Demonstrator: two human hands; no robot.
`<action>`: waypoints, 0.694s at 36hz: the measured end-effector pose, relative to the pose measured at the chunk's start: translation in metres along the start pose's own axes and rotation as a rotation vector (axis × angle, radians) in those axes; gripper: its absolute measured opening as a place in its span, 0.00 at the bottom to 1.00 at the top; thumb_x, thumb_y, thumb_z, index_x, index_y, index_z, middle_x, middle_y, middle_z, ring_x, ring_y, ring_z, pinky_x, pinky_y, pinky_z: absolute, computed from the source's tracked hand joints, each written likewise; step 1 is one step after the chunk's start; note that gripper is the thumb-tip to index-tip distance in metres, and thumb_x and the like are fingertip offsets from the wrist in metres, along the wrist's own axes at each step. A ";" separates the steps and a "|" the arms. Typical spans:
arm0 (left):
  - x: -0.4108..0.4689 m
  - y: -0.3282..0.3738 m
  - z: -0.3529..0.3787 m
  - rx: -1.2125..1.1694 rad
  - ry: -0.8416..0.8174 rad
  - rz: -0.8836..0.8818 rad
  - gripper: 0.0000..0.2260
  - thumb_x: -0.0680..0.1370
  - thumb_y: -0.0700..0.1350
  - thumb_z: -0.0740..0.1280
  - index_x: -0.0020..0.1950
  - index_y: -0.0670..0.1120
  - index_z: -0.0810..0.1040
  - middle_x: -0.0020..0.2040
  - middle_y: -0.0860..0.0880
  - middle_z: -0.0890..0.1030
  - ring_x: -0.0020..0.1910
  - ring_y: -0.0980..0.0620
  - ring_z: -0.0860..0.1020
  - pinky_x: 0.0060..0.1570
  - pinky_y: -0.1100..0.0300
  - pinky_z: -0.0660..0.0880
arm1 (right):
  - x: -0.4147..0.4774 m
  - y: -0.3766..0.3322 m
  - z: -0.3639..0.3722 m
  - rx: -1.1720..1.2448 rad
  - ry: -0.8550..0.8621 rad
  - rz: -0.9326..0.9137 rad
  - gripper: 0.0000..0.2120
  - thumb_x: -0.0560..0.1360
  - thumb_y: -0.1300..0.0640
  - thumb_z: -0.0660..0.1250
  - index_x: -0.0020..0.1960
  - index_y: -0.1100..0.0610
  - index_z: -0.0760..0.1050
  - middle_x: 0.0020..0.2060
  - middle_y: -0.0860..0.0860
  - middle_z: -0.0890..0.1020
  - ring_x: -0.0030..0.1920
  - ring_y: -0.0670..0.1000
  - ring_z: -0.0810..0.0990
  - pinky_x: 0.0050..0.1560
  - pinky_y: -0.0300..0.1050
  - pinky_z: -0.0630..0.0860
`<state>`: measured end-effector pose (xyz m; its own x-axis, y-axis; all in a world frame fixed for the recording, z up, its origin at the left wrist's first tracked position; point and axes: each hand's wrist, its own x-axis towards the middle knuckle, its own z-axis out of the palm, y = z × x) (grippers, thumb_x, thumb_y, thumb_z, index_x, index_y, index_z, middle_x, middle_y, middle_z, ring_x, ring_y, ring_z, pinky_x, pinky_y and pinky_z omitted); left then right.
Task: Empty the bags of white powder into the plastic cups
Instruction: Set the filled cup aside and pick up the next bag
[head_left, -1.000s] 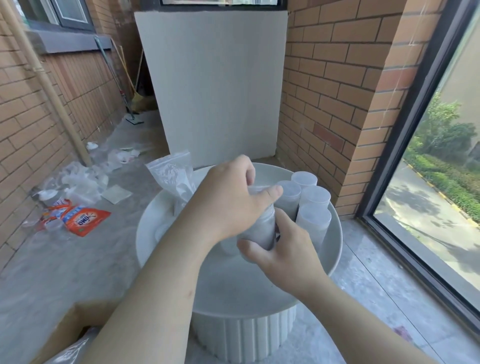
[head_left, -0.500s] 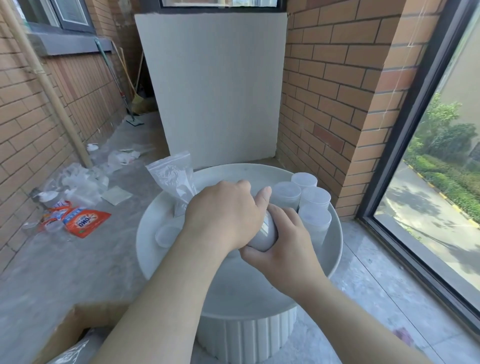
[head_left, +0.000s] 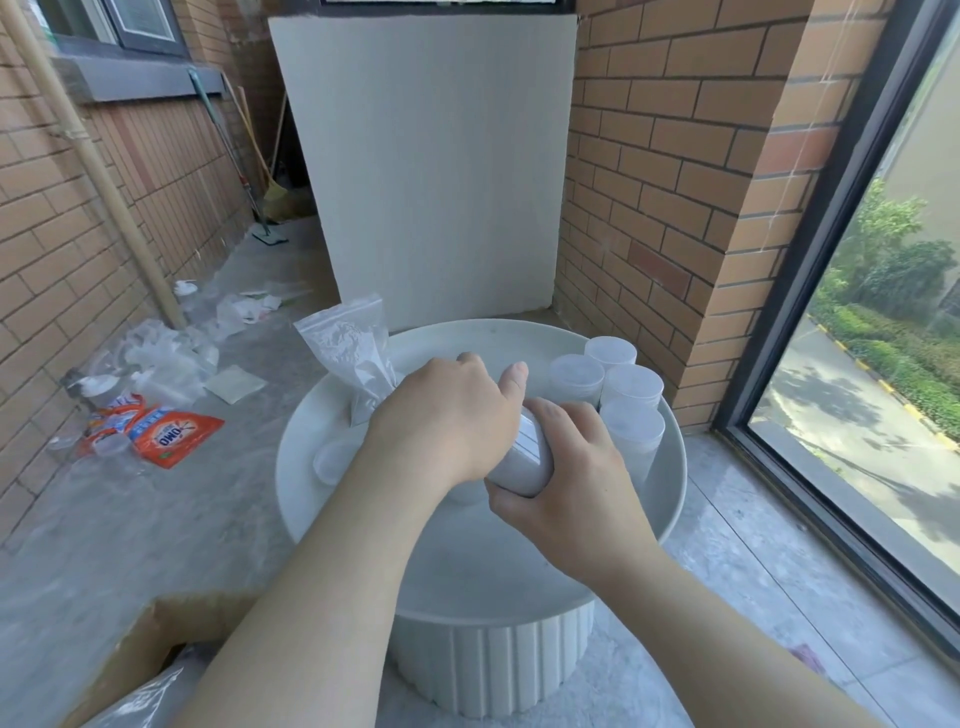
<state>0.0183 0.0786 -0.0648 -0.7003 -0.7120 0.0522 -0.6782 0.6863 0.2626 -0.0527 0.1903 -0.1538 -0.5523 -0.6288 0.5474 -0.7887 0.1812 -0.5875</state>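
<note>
Change over the last second: the white bundle (head_left: 522, 462) between your hands was upright above the table (head_left: 519, 566). It now lies almost on its side, low over the table's middle.

Your left hand (head_left: 447, 421) has its fingers curled down over the bundle's far end. Your right hand (head_left: 571, 478) has fingers and thumb wrapped round its near end. Both are clamped on it.

A striped band like a zip seal shows between the hands. I cannot tell whether this is a bag alone or a bag pressed to a cup.

No powder is seen leaving it. My reading is that you are tipping it to pour, but the transfer itself is unconfirmed.

The four cups (head_left: 608, 384) have not moved. They stand upright and touching at the table's far right edge.

The second bag (head_left: 348, 353) stands at the table's far left edge with powder inside, so at least one more emptying likely remains.
</note>
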 end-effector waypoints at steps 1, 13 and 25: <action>0.002 -0.001 0.001 0.017 -0.012 0.011 0.23 0.82 0.60 0.45 0.57 0.45 0.71 0.45 0.46 0.71 0.46 0.44 0.69 0.43 0.53 0.68 | 0.000 0.000 0.001 -0.011 0.004 -0.004 0.28 0.64 0.49 0.75 0.62 0.52 0.75 0.48 0.47 0.75 0.51 0.48 0.73 0.46 0.42 0.75; -0.008 -0.001 -0.014 -0.347 -0.265 0.199 0.08 0.81 0.48 0.55 0.54 0.54 0.74 0.53 0.56 0.77 0.50 0.54 0.75 0.44 0.57 0.70 | 0.000 0.003 0.002 0.098 -0.055 0.171 0.31 0.65 0.49 0.77 0.66 0.46 0.74 0.52 0.43 0.76 0.53 0.39 0.71 0.48 0.24 0.67; 0.000 -0.018 -0.014 -0.315 -0.130 0.206 0.15 0.76 0.67 0.62 0.54 0.60 0.79 0.48 0.57 0.80 0.45 0.59 0.78 0.47 0.58 0.77 | 0.000 -0.002 0.000 0.174 -0.071 0.263 0.22 0.65 0.50 0.78 0.53 0.40 0.72 0.49 0.40 0.76 0.55 0.31 0.69 0.48 0.22 0.65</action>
<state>0.0336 0.0646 -0.0563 -0.8505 -0.5256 0.0178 -0.4333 0.7195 0.5427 -0.0513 0.1896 -0.1523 -0.7056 -0.6303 0.3239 -0.5603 0.2162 -0.7996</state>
